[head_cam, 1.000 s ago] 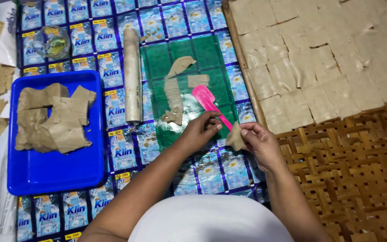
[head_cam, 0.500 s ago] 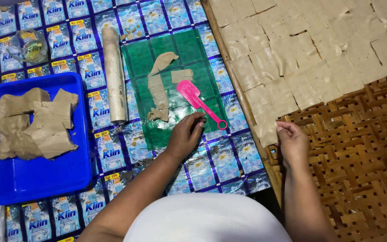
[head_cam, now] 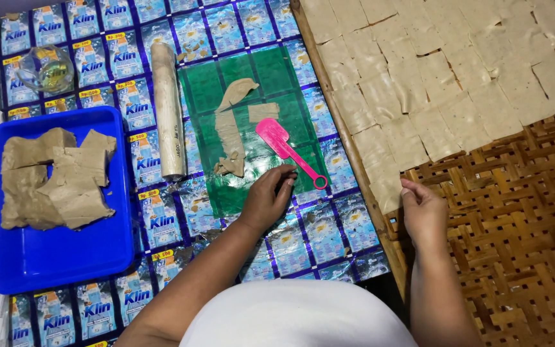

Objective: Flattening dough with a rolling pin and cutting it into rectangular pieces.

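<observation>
L hand [head_cam: 268, 198] rests on green plastic sheet [head_cam: 203, 83], fingers curled loosely, holding nothing — fingertips just beside handle of pink spatula [head_cam: 285, 149]. R hand [head_cam: 422, 211] at edge of woven bamboo tray [head_cam: 515, 212], fingertips touching lowest dough square [head_cam: 387, 186]; whether they pinch it, cannot tell. Dough strips [head_cam: 229, 135] lie on sheet w/ rolling pin [head_cam: 167, 109] alongside. Blue tray [head_cam: 59, 257] holds dough slabs [head_cam: 56, 180].

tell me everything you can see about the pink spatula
The pink spatula looks like plastic: a flat, rounded rectangular blade and a thin straight handle ending in a small ring. It lies flat and diagonal, blade up-left on the green plastic sheet, ring down-right over the sachet-patterned mat. The left hand rests just below the handle, fingertips close; contact is unclear.
</observation>
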